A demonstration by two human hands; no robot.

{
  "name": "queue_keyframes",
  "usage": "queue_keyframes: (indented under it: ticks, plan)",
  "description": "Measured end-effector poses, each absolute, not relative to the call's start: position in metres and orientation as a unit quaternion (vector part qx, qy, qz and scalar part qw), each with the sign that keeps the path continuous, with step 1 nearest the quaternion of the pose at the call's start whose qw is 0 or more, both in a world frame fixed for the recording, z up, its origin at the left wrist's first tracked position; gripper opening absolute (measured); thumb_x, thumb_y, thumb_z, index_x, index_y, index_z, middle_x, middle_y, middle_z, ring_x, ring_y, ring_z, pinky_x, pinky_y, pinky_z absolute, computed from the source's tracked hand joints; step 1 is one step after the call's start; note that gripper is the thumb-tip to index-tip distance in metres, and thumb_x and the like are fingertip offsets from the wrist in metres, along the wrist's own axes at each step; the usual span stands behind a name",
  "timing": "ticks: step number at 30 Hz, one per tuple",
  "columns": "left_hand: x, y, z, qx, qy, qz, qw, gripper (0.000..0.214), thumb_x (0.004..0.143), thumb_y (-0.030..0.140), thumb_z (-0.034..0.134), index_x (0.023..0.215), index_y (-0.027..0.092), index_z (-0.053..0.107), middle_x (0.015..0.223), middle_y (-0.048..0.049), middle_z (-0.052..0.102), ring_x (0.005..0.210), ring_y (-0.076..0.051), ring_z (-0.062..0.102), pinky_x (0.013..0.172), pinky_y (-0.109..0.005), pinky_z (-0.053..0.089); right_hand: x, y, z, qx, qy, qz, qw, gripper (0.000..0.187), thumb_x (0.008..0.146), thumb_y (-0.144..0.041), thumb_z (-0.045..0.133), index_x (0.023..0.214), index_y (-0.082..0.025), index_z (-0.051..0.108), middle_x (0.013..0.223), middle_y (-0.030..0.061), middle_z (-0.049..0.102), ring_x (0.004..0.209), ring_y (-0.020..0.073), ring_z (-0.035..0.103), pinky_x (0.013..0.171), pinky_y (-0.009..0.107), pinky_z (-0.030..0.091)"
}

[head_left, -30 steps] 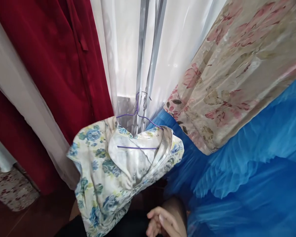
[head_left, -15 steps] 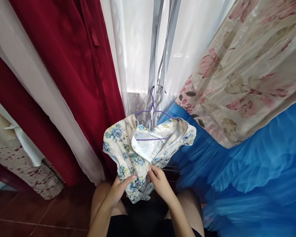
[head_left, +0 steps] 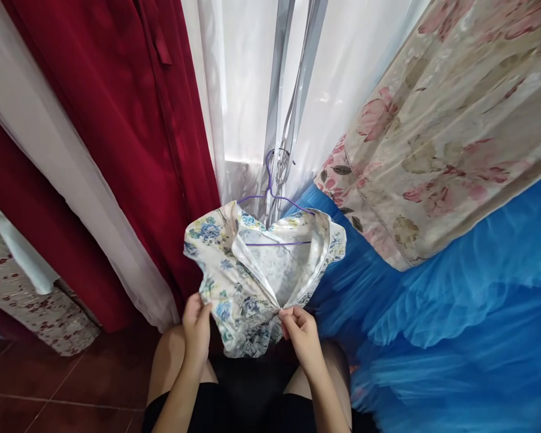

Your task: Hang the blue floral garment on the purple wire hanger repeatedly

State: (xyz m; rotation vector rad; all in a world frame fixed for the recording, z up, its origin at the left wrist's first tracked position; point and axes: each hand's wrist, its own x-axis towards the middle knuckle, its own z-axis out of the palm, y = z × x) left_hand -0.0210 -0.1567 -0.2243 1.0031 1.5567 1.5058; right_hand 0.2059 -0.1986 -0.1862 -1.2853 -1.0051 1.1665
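A cream blouse with blue and yellow flowers [head_left: 228,273] hangs on a purple wire hanger [head_left: 269,177] above my lap, its V-shaped neck gaping. At the base of that neck, my right hand [head_left: 301,334] pinches the cloth where the two front edges meet. My left hand [head_left: 197,325] grips the blouse's side edge at the left, fingers closed on the cloth. The lower part of the blouse hangs bunched between my hands. The hanger's hook sits beside metal fittings [head_left: 282,162] in front of white cloth; whether it is hooked on them I cannot tell.
Long red cloth [head_left: 162,120] and pale cloth [head_left: 94,162] hang at the left. White sheer cloth [head_left: 243,78] with grey ribbons [head_left: 277,78] hangs ahead. At the right are a pink-flowered garment [head_left: 455,132] and blue tulle [head_left: 433,313]. Red-brown tiles [head_left: 63,385] cover the floor.
My left hand has moved outward from the blouse's lower front to its left side edge. The neck now gapes wider. My right hand still pinches the front. The view has shifted slightly.
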Motion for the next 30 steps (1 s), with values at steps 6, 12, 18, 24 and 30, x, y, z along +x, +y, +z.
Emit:
queue_keyframes:
  ticks: [6,12,18,24,30]
  plan:
    - [0.036,-0.183,-0.233,0.633,0.502,0.512,0.291,0.027,0.090,0.033,0.064,0.114,0.023,0.059,0.114,-0.0095,0.065,0.110,-0.027,0.062,0.098,-0.041,0.050,0.205,-0.211,-0.194,-0.533,-0.418,0.534,0.506,0.043,0.083,-0.055,0.069,0.065,-0.019,0.054,0.044,-0.0031,0.052,0.040,0.0086,0.037,0.044,0.024,0.027]
    - [0.073,-0.184,-0.226,0.663,0.455,0.489,0.338,0.015,0.099,0.028,0.050,0.089,0.020,0.058,0.085,-0.0034,0.064,0.084,-0.019,0.063,0.079,-0.030,0.050,0.206,-0.187,-0.167,-0.534,-0.477,0.548,0.432,0.032,0.082,-0.043,0.073,0.067,-0.016,0.062,0.042,-0.0021,0.056,0.037,0.0085,0.040,0.042,0.022,0.028]
    - [0.058,-0.171,-0.220,0.717,0.457,0.427,0.308,0.013,0.099,0.027,0.052,0.089,0.021,0.058,0.089,-0.0044,0.065,0.091,-0.022,0.062,0.085,-0.033,0.047,0.215,-0.129,-0.100,-0.491,-0.481,0.539,0.487,0.035,0.077,-0.042,0.075,0.056,-0.017,0.061,0.044,-0.0015,0.057,0.035,0.0070,0.039,0.039,0.022,0.027]
    - [0.059,-0.171,-0.232,0.753,0.425,0.404,0.297,0.012,0.097,0.024,0.053,0.087,0.020,0.058,0.086,-0.0045,0.064,0.089,-0.022,0.062,0.082,-0.034,0.047,0.209,-0.055,-0.013,-0.432,-0.450,0.458,0.633,0.029,0.067,-0.037,0.079,0.054,-0.016,0.064,0.048,-0.0013,0.057,0.037,0.0052,0.036,0.037,0.022,0.024]
    - [0.042,-0.137,-0.186,0.779,0.355,0.433,0.283,0.007,0.095,0.024,0.061,0.090,0.021,0.064,0.090,-0.0040,0.069,0.091,-0.021,0.064,0.085,-0.034,0.048,0.200,-0.062,-0.007,-0.426,-0.493,0.403,0.642,0.024,0.077,-0.036,0.075,0.066,-0.017,0.064,0.051,-0.0021,0.060,0.041,0.0074,0.042,0.042,0.021,0.030]
